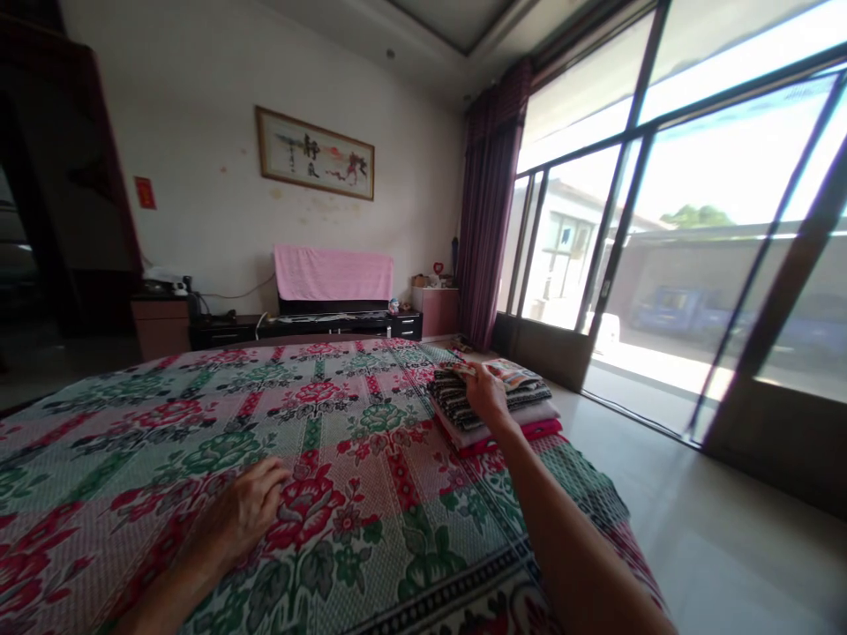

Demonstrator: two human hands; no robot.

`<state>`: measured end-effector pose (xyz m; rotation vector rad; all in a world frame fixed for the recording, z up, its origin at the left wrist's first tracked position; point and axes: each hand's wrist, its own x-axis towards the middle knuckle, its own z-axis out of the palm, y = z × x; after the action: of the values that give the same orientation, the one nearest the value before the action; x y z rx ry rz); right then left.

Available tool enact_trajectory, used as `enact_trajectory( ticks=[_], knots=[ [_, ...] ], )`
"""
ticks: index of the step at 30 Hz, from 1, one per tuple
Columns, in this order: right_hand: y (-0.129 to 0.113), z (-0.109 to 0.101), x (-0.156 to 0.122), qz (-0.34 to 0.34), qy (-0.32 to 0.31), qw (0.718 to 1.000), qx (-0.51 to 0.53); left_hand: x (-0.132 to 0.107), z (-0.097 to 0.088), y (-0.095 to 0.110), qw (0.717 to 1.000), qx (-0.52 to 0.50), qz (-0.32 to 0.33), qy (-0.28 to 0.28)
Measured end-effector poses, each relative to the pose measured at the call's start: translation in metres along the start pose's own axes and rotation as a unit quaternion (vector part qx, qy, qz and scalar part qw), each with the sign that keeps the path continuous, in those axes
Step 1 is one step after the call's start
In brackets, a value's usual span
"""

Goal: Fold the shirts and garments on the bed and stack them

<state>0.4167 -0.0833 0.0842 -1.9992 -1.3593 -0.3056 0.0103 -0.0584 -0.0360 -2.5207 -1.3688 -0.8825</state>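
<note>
A stack of folded clothes (463,437) lies near the right edge of a flower-patterned cloth (390,423) in red, green and white. Pink and white pieces form its lower layers, with a dark striped piece above. On top is a folded garment (520,372) with a colourful print. My right hand (488,390) is at the top of this stack, its fingers closed on the near-left edge of the printed garment. My left hand (255,498) is over the patterned cloth, apart from the stack, with fingers curled in and nothing visible in them.
Beyond the cloth stands a low black cabinet (405,326), with a pink towel (334,273) draped over something dark. A framed picture (316,153) hangs on the wall. To the right are purple curtains (486,212), glass sliding doors (688,291) and pale floor (741,529).
</note>
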Motion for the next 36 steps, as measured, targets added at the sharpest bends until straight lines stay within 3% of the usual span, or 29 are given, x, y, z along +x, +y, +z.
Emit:
enact_trajectory(
  ticks=[7, 9, 12, 14, 16, 20, 22, 28, 33, 36],
  knots=[
    [0.013, -0.022, 0.012, 0.01, 0.021, 0.999, 0.028, -0.001, 0.002, -0.002, 1.0, -0.018, 0.002, 0.016],
    [0.012, -0.025, 0.009, -0.024, -0.031, 0.999, 0.007, 0.0, 0.002, -0.001, 1.0, -0.016, 0.002, 0.02],
    [0.008, -0.029, 0.003, -0.089, -0.158, 0.983, -0.024, 0.001, -0.001, 0.001, 1.0, -0.006, 0.003, 0.016],
    [0.004, -0.031, 0.001, -0.11, -0.195, 0.975, -0.017, 0.001, -0.002, 0.002, 1.0, -0.004, 0.004, 0.011],
    [0.001, -0.034, 0.002, -0.101, -0.157, 0.982, -0.001, 0.001, -0.002, 0.002, 1.0, -0.008, 0.004, 0.008],
    [0.011, -0.033, 0.009, -0.028, -0.008, 0.999, -0.018, 0.0, -0.001, 0.0, 1.0, -0.021, -0.004, 0.007],
    [0.023, -0.028, 0.012, -0.015, 0.018, 0.999, -0.036, 0.0, -0.001, 0.0, 0.999, -0.032, -0.008, 0.002],
    [0.051, -0.008, 0.01, -0.011, 0.004, 0.999, -0.053, 0.0, -0.004, 0.002, 0.999, -0.046, -0.009, 0.001],
    [0.046, -0.007, 0.008, 0.095, -0.063, 0.991, -0.065, 0.0, -0.007, 0.005, 0.998, -0.053, -0.015, -0.011],
    [0.043, -0.007, 0.007, 0.114, -0.086, 0.986, -0.081, 0.001, -0.01, 0.008, 0.998, -0.053, -0.014, -0.024]
  ],
)
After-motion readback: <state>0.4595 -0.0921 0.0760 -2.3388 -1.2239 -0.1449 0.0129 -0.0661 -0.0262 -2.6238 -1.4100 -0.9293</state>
